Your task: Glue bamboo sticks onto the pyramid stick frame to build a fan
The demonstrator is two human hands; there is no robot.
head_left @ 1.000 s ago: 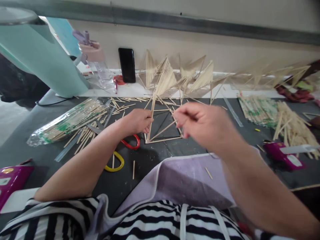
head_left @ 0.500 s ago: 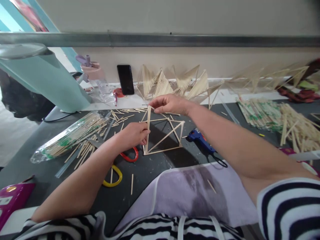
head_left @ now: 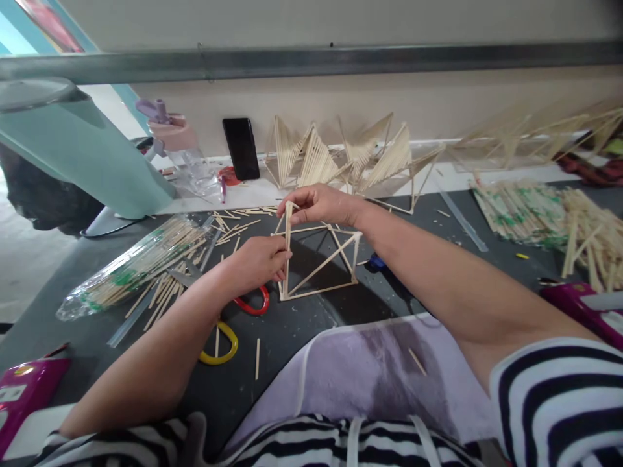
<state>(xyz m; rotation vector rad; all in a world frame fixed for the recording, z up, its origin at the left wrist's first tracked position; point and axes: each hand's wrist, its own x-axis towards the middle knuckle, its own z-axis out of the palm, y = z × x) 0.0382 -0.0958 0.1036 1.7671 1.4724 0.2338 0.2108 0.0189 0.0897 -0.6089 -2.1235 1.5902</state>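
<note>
A frame of thin wooden sticks [head_left: 324,259] stands on the dark mat in front of me, with upright, slanted and base pieces joined at the corners. My left hand [head_left: 263,259] is closed around its near left upright, partway up. At the top of the same upright, my right hand [head_left: 324,204] is bent with thumb and fingers pinching the stick's end. The exact contact of the fingertips is partly hidden. Below my left forearm lie scissors [head_left: 253,303] with one red and one yellow handle. A blue glue gun [head_left: 377,261] is mostly covered by my right forearm.
Bagged sticks [head_left: 141,263] and loose sticks lie left, more stick bundles [head_left: 518,211] right. Finished stick models [head_left: 311,159], a leaning phone [head_left: 241,149] and a pink-topped bottle [head_left: 168,133] stand along the wall. A tilted teal container [head_left: 92,149] rises at left.
The view has shifted slightly. My right forearm has come lower and now hides most of the glue gun. Both hands keep their places on the upright.
</note>
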